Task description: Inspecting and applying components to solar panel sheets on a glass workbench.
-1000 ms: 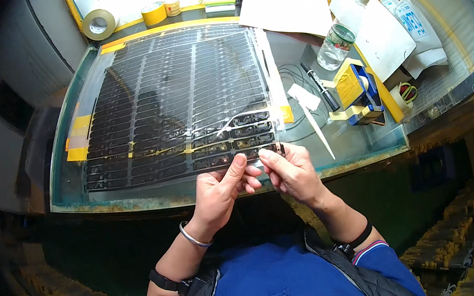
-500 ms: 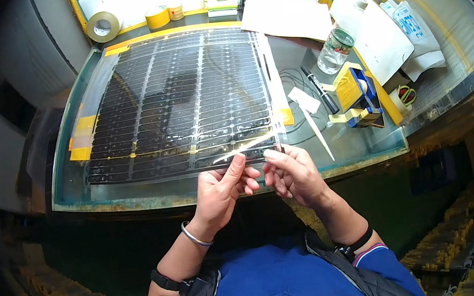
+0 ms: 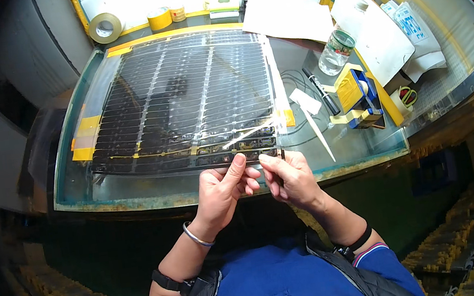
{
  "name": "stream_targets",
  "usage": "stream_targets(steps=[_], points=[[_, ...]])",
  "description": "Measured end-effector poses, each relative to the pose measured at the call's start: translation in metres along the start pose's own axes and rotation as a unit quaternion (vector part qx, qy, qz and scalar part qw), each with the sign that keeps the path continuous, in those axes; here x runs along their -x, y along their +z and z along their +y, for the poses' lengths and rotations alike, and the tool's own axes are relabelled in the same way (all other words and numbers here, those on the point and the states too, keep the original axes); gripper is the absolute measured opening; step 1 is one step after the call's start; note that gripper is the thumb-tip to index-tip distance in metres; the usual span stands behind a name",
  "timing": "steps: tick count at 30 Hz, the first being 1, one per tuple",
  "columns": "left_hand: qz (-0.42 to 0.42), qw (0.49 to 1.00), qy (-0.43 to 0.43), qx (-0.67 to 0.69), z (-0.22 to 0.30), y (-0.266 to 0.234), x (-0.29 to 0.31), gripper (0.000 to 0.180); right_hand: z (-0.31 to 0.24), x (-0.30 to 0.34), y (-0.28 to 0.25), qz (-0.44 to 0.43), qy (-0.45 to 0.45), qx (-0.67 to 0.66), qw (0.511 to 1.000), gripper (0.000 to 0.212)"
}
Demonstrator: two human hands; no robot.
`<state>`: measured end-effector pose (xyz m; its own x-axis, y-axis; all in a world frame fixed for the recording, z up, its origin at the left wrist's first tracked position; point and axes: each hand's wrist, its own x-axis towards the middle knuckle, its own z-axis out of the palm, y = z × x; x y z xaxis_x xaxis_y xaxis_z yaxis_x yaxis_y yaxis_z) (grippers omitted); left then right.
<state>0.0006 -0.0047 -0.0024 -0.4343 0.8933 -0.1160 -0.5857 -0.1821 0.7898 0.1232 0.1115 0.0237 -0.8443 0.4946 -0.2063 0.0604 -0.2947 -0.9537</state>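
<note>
A large dark translucent film sheet (image 3: 177,96), printed with rows of fine patterns and pale lines, lies across the glass table. My left hand (image 3: 224,188) pinches its near edge right of the middle, thumb on top and fingers curled beneath. Close beside it, my right hand (image 3: 293,179) pinches the same edge near the sheet's right corner. The near edge seems a little raised there. Yellow tape (image 3: 88,131) marks the sheet's left side, and another yellow tape piece (image 3: 289,118) is on the right. What lies under my fingertips is hidden.
Right of the film are a white stick (image 3: 321,136), a black marker (image 3: 321,93), a blue tape dispenser (image 3: 365,96) and a glass jar (image 3: 336,53). Tape rolls (image 3: 105,28) stand at the back. The table's greenish rim (image 3: 137,204) runs along the front.
The film's near edge has shifted slightly up and right, and the bright reflection on it has moved. My right hand has turned slightly and its fingers are more closed. My left hand has barely moved.
</note>
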Motion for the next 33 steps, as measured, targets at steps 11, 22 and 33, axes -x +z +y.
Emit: stream_targets(steps=[11,22,33], points=[[-0.094,0.991,-0.080,-0.053,0.008,-0.030,0.059,0.017,-0.035,-0.042,-0.042,0.024,-0.050,-0.137,0.989,0.033],[-0.043,0.981,-0.113,-0.150,0.000,-0.046,0.082,0.013,-0.050,-0.033,-0.040,0.152,-0.386,0.010,0.910,0.029],[0.464,0.667,0.370,-0.450,0.095,-0.120,0.075,0.031,0.002,0.013,-0.047,0.016,0.002,-0.087,0.996,0.034]])
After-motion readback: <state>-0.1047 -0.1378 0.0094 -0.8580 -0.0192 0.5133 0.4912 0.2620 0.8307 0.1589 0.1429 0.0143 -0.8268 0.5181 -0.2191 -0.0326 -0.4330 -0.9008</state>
